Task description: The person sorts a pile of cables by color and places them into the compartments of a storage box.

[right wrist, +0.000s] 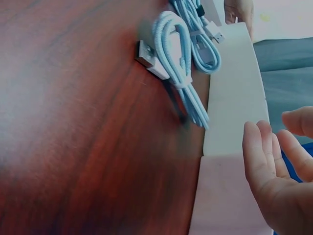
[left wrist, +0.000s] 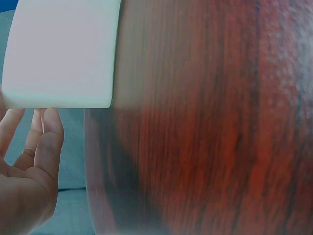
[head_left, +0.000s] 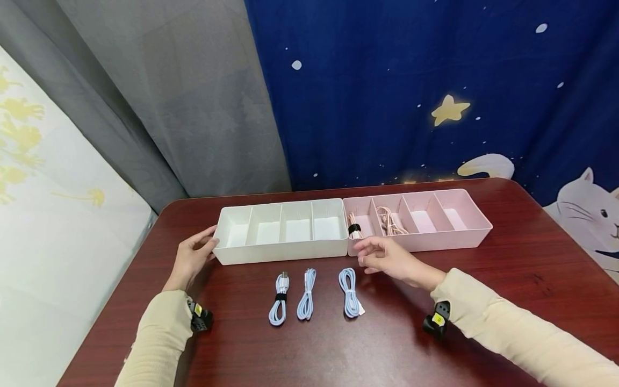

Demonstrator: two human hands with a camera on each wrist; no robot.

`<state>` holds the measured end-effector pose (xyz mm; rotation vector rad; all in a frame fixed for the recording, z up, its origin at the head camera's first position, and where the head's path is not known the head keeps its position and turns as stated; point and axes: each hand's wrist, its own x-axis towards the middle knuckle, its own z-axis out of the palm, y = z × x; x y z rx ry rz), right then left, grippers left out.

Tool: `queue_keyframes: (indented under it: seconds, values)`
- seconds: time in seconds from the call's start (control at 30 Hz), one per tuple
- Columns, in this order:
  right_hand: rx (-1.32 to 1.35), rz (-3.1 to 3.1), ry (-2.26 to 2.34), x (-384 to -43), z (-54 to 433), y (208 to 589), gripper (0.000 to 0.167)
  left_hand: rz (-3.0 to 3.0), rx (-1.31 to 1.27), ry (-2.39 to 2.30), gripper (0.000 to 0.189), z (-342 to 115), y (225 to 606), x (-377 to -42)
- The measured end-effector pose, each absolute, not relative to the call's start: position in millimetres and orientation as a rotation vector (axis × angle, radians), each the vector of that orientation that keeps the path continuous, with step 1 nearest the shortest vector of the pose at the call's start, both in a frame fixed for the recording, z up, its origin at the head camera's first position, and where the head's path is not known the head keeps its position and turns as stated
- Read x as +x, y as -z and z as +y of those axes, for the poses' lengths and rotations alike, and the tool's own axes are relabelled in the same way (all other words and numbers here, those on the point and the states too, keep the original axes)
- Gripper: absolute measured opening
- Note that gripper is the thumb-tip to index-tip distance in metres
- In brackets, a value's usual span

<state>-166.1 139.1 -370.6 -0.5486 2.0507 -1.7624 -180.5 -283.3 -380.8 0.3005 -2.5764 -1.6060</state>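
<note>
My left hand (head_left: 191,259) touches the left end of a white divided box (head_left: 290,252), its fingertips at the end wall in the left wrist view. Before the left end of a pink divided box (head_left: 445,241) is my right hand (head_left: 389,260), fingers loosely bent and holding nothing. Three bundled light-blue cables lie in front of the boxes: one with a black strap (head_left: 277,312), a middle one (head_left: 306,301) and a right one (head_left: 349,293) nearest my right hand. In the pink box, a pink cable with a black strap (head_left: 355,230) and a loose pink cable (head_left: 389,221) occupy the two left compartments.
Both boxes stand end to end on a dark red wooden table (head_left: 300,355), near its back edge. Behind it hang a grey curtain (head_left: 193,97) and a blue starry curtain (head_left: 367,97). A white patterned surface (head_left: 48,242) borders the left side.
</note>
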Motion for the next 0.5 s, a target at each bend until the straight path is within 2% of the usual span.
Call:
queue_keyframes:
  seconds: [0.5]
  values:
    - [-0.548,2.013,1.72,-158,134,388,0.033,-2.58,0.289,1.597,0.046,-283,382,-181]
